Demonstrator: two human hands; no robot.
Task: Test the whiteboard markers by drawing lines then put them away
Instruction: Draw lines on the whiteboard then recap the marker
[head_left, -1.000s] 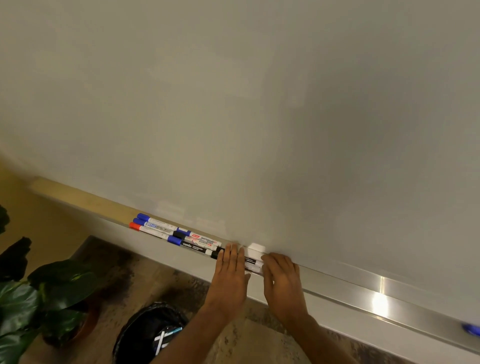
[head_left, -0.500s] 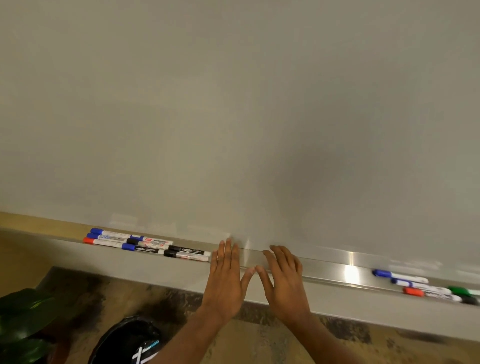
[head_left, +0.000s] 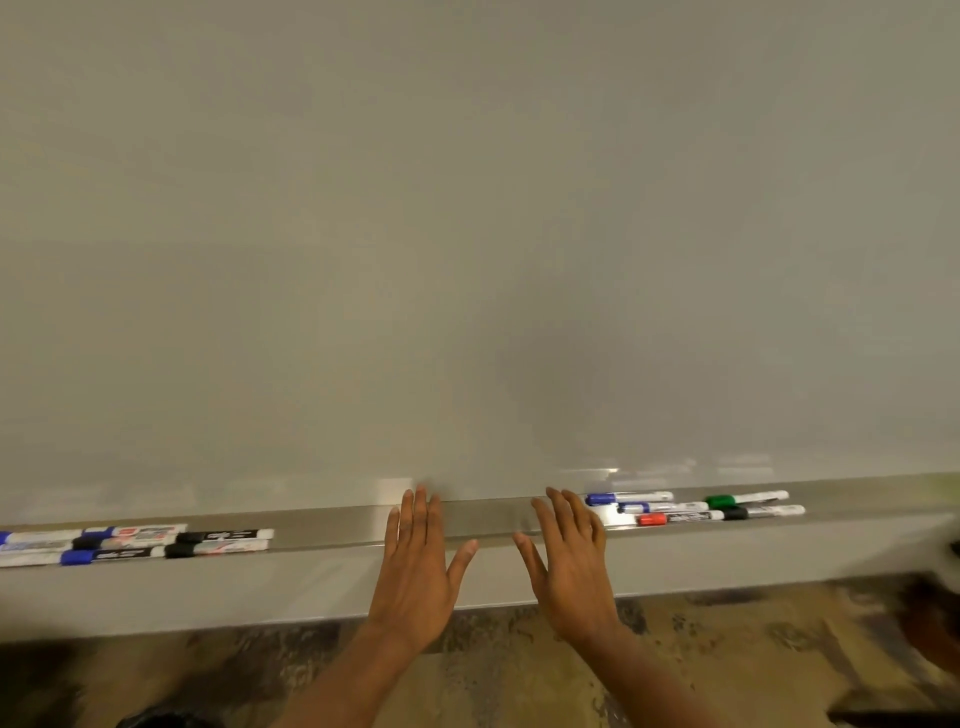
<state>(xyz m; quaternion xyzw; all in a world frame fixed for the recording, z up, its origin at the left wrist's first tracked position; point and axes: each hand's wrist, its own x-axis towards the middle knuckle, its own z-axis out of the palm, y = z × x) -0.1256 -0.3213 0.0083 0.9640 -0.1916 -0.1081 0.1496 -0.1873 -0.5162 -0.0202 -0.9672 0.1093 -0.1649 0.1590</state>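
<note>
Markers (head_left: 218, 540) are lying capped in two clusters on the tray (head_left: 332, 525) under the whiteboard (head_left: 467, 234). The left cluster (head_left: 135, 543), white barrels with blue and black caps, is sitting at the frame's left edge, slightly blurred. The right cluster (head_left: 691, 506) is showing blue, red, green and black caps, with the green marker (head_left: 745, 500) lying at the back right. Between the clusters, the left hand (head_left: 415, 566) and right hand (head_left: 571, 566) are stretching flat over the tray's front, fingers straight and spread, gripping nothing. Whether they are touching it I cannot tell. The right hand's fingertips are reaching just beside the right cluster.
</note>
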